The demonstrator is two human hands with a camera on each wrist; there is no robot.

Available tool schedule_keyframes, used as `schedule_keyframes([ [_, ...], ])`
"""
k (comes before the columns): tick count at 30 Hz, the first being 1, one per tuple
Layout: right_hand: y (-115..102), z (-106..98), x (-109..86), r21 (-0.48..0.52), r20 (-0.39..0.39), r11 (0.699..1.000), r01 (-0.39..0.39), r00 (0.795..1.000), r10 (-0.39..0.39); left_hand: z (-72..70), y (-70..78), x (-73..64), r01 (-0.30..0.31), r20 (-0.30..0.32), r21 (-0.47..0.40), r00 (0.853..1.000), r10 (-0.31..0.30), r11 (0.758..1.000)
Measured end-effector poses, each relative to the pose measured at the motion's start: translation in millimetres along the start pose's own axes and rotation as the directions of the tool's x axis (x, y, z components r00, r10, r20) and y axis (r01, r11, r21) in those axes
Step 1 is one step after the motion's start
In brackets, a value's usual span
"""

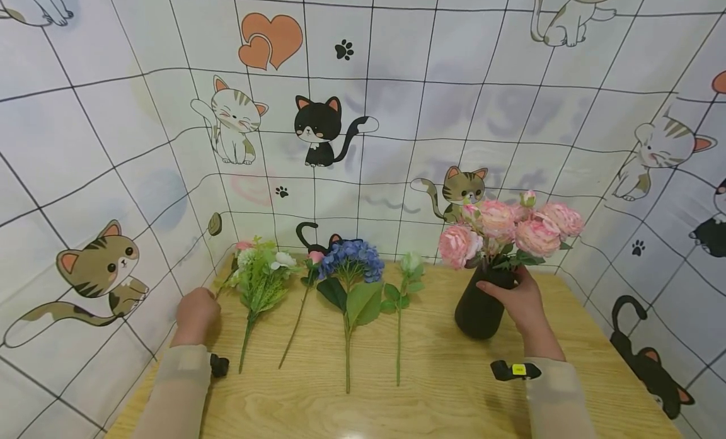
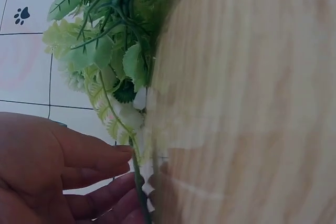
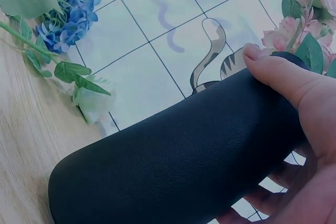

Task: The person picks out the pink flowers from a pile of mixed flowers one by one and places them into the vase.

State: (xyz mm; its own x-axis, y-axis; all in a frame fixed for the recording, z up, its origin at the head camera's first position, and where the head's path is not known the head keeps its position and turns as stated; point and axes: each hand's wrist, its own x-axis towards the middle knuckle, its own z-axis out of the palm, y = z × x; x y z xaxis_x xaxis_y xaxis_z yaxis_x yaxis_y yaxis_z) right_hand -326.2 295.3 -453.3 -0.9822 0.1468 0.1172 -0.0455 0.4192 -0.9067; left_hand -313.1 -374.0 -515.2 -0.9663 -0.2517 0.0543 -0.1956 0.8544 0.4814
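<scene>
At the table's left edge, my left hand [image 1: 197, 312] pinches a thin green flower stem [image 2: 138, 184] between thumb and fingers. Its bloom is mostly hidden behind a leafy bouquet [image 1: 255, 281] with white flowers. My right hand [image 1: 523, 302] grips a black vase [image 1: 475, 310] near its rim, thumb on the near side and fingers round the far side. Pink peony-like flowers [image 1: 495, 218] with green leaves fill the vase, which leans a little to the right. The right wrist view shows the vase's smooth dark side close up.
Between the hands, a thin-stemmed pink bud [image 1: 314, 257], a blue hydrangea [image 1: 354, 262] and a pale whitish-green rose [image 1: 411, 262] lie in a row on the wooden table [image 1: 442, 395]. Cat-patterned cloth walls [image 1: 391, 130] enclose the back and sides.
</scene>
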Motion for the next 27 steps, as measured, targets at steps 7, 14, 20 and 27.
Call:
schedule_keyframes([
  [7, -1, -1, 1.3, -0.003, 0.007, 1.000, 0.007, 1.000, -0.007, -0.8, 0.7, 5.2, 0.030, 0.037, 0.056, 0.999, -0.032, 0.998],
  [14, 0, -1, -0.7, -0.020, 0.014, 1.000, -0.004, 1.000, 0.005, -1.7, 3.2, 2.5, 0.065, 0.076, 0.067, 0.995, -0.070, 0.996],
  [20, -1, -2, -0.3, -0.014, 0.022, 1.000, -0.008, 1.000, 0.008, -1.5, 7.6, -1.2, 0.030, 0.077, 0.068, 0.996, -0.036, 0.997],
  [27, -2, -3, -2.2, -0.028, 0.025, 1.000, 0.015, 1.000, -0.014, -0.9, 10.5, -1.9, 0.037, 0.098, 0.063, 0.994, -0.043, 0.997],
])
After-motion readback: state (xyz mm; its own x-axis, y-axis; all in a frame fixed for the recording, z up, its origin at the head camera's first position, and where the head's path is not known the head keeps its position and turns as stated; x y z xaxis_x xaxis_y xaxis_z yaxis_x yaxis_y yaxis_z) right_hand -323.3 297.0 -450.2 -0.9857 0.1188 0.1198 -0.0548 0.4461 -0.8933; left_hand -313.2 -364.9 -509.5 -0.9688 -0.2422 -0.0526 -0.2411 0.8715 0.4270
